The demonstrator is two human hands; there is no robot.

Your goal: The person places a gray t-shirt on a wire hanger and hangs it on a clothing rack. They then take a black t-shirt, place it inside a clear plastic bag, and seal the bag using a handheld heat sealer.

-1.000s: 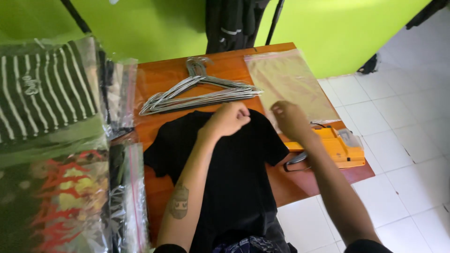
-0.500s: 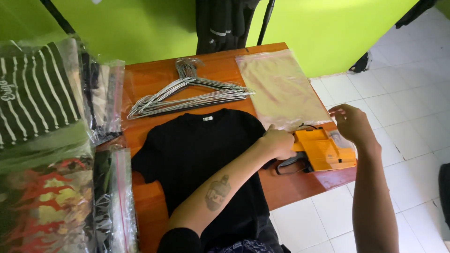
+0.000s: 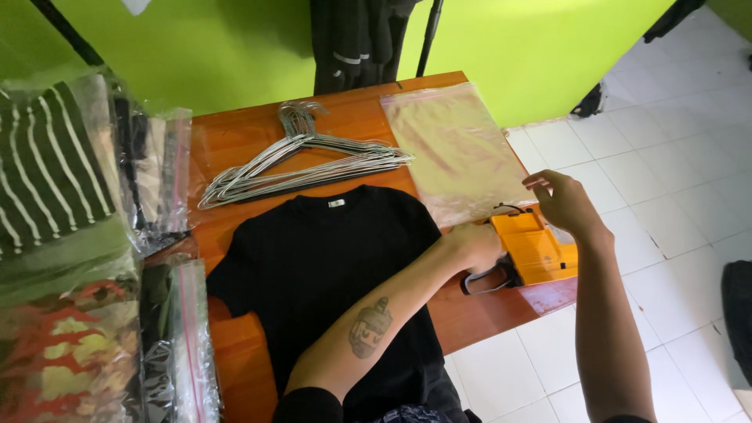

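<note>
1. Two hands meet at the orange tool on the desk's right edge: left hand grasping its near end, right hand hovering released above it.
2. Black T-shirt lies flat beside it; wire hangers and clear bag lie beyond.

1. There is just one camera. It sits on the person's head.
2. It looks down and a bit forward at an orange wooden table.
3. It is close. Both arms come in from the near bottom edge, and the left hand and right hand show on the right side.
4. The far part of the view shows a green wall.
5. The right side shows a white tiled floor.
6. No second view shares this scene.
</note>
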